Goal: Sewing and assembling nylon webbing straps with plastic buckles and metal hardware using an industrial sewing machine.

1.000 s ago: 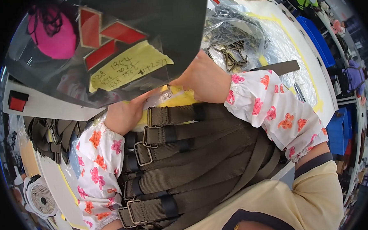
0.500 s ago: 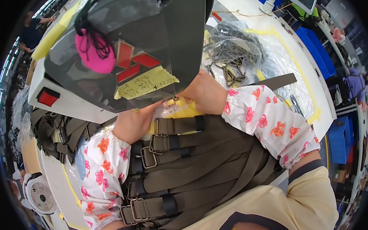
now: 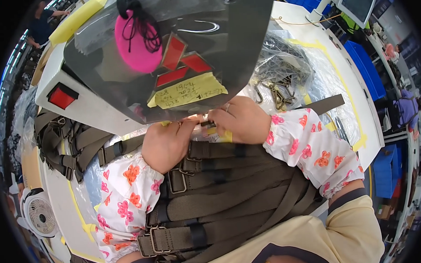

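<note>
At the lower edge of a large sewing machine head (image 3: pixel 206 42), both hands meet with fingers closed. My left hand (image 3: pixel 166 145) pinches with thumb and forefinger. My right hand (image 3: pixel 243 118) is curled just beside it. Between their fingertips shows a small dark piece (image 3: pixel 207 125), too small and too covered to name; the machine hides part of the spot. Below them, across my lap and the table edge, lies a pile of olive-brown webbing straps (image 3: pixel 232 202) with metal buckles (image 3: pixel 160 239) and dark loops.
More straps with buckles (image 3: pixel 74 142) lie left of the machine. A clear bag of metal hooks (image 3: pixel 283 67) sits on the right, near a flat strap end (image 3: pixel 329 103) and tweezers (image 3: pixel 341 128). A white fan (image 3: pixel 41 215) stands left; blue bins (image 3: pixel 364 70) and a screen (image 3: pixel 356 0) are right.
Both hands have moved slightly right and down in the picture, as the whole view shifted. The small dark piece now shows between the fingertips, and the upper straps have shifted.
</note>
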A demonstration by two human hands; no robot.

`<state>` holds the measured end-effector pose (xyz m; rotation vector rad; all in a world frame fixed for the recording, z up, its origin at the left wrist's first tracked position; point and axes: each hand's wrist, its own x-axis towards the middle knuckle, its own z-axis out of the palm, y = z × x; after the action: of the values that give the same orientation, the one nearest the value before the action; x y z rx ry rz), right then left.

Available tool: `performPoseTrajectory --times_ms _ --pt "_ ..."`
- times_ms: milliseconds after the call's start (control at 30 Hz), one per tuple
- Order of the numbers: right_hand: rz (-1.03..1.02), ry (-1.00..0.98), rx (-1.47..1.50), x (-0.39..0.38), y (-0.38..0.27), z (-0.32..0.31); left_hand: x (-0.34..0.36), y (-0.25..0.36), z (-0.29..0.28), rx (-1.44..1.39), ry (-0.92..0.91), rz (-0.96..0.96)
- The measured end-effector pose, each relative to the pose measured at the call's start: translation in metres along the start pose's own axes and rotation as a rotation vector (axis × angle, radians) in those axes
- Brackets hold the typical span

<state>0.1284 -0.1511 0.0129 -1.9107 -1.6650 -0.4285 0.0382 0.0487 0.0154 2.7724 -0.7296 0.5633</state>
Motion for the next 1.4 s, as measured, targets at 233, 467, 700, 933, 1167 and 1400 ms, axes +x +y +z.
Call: performPoseTrajectory --times_ms 233,467,700,933,1167,1400 --pt "0.650 -0.204 1.014 -0.005 -0.017 -0.005 0.000 0.003 -0.015 -0.706 -0.066 -0.156" --pt "0.736 -0.265 1.123 -0.003 -0.013 -0.004 0.000 0.000 -0.013 -0.809 -0.080 -0.235" --pt "0.815 -0.229 1.169 -0.002 -0.014 -0.007 0.004 0.001 -0.019 -0.891 -0.189 -0.423" --pt "0.608 -0.273 0.998 -0.001 -0.017 -0.005 0.001 -0.014 -0.032 -0.817 -0.430 -0.333" --pt "-0.295 -0.080 -0.062 0.010 -0.022 -0.001 -0.045 -0.031 -0.095 -0.049 -0.379 -0.418" --pt "-0.196 -0.068 -0.255 0.012 -0.032 0.019 -0.119 -0.079 -0.114 0.468 -0.020 -0.432"
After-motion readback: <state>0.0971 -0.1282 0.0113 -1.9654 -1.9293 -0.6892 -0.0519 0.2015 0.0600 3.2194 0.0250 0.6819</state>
